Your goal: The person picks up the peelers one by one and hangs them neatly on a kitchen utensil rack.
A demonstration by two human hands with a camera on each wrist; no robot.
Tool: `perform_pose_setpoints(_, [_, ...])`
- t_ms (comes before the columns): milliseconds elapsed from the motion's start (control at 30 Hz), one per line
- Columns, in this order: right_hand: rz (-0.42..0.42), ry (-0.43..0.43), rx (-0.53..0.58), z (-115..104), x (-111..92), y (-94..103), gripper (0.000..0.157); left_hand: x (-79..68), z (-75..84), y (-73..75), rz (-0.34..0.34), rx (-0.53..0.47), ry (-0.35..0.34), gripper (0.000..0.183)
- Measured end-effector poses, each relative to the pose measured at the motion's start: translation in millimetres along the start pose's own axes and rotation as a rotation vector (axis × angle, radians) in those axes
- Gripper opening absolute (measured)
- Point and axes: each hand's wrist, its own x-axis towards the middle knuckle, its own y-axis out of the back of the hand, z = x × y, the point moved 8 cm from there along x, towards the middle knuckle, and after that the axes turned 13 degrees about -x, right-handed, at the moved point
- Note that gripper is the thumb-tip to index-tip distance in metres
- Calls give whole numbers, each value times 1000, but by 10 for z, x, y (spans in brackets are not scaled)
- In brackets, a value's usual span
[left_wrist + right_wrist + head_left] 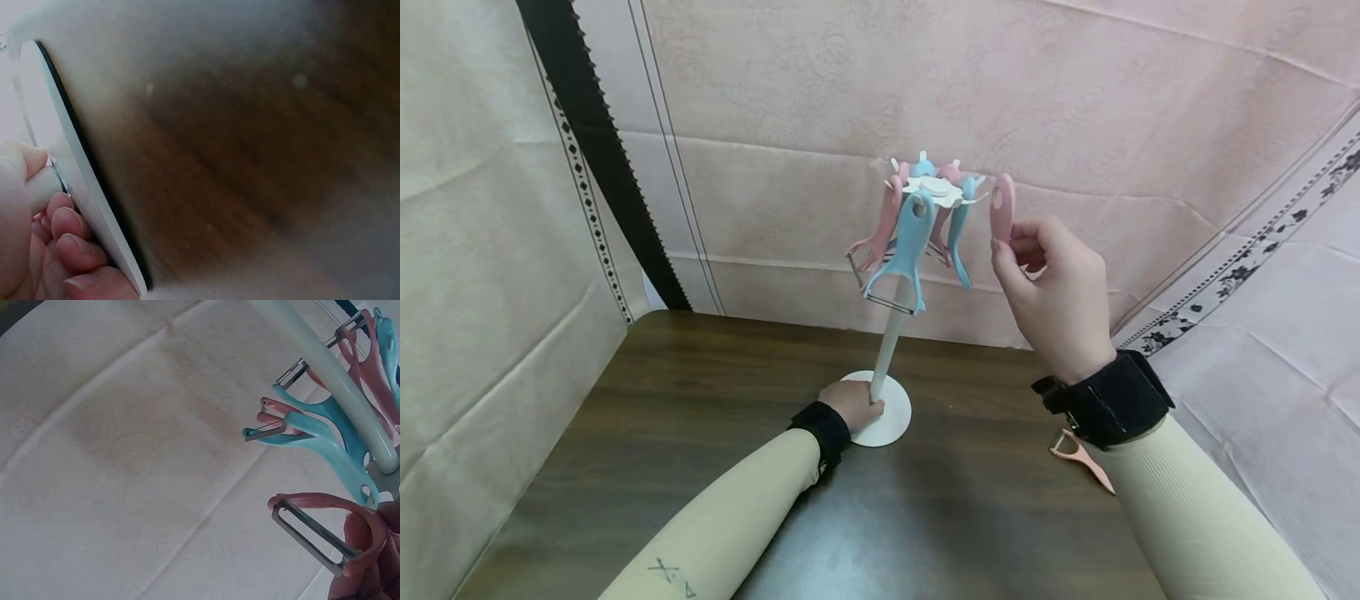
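A white stand (889,346) with a round base rises from the table, its hooked top hung with several pink and blue peelers (912,237). Low on its pole, just above the base, my left hand (850,403) grips the stand; in the left wrist view the fingers (81,250) curl round the pole against the disc. My right hand (1060,287) pinches a pink peeler (1002,204), its holed handle end up, beside a hook on the right of the stand. The right wrist view shows that peeler's metal blade (312,534), below the hanging blue peelers (325,437).
Another pink peeler (1082,458) lies on the dark wooden table (700,400), near the right forearm. Pale patterned cloth (775,100) hangs behind the table and at both sides. A black strip (602,150) runs down the cloth at the left.
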Motion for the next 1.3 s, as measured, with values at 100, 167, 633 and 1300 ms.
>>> perform_pose_setpoints(100, [3, 4, -2, -20, 13, 0, 16, 8, -8, -4, 3, 15, 0, 26])
perform_pose_setpoints(167, [1, 3, -7, -26, 17, 0, 16, 12, -11, -7, 4, 22, 0, 26])
perform_pose_setpoints(633, [-13, 4, -28, -69, 8, -28, 16, -12, 2, 2, 11, 22, -3, 25])
perform_pose_setpoints(1300, [-62, -13, -41, -77, -23, -134, 15, -7, 6, -3, 5, 32, 10, 26])
